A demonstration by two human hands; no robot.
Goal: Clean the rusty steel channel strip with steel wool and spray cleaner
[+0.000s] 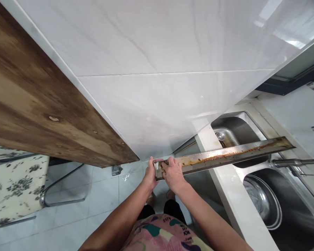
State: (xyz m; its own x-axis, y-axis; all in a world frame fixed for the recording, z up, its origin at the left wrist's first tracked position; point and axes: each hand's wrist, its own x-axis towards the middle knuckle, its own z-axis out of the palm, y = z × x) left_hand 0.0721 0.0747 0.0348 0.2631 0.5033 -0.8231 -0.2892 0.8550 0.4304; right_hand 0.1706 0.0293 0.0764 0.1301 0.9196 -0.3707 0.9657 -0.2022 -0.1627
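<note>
A long, narrow metal tray (225, 155) with raised edges stretches from my hands across the sink counter. Brown, greasy stains and dark specks run along its inside. My left hand (150, 174) is closed around the tray's near end. Beside it, my right hand (173, 174) rests over the tray close to that end, fingers bent onto its inside and rim; whether anything small is under those fingertips is hidden. The far end lies over the divider between the two sink basins, near the faucet (288, 162).
A steel bowl (267, 205) sits in the near sink basin (295, 223); the far basin (235, 127) is partly under the tray. White tiled wall (157, 104) stands ahead, a wooden panel (68, 115) to the left. A floral-covered chair (18, 184) stands on the tiled floor (104, 188).
</note>
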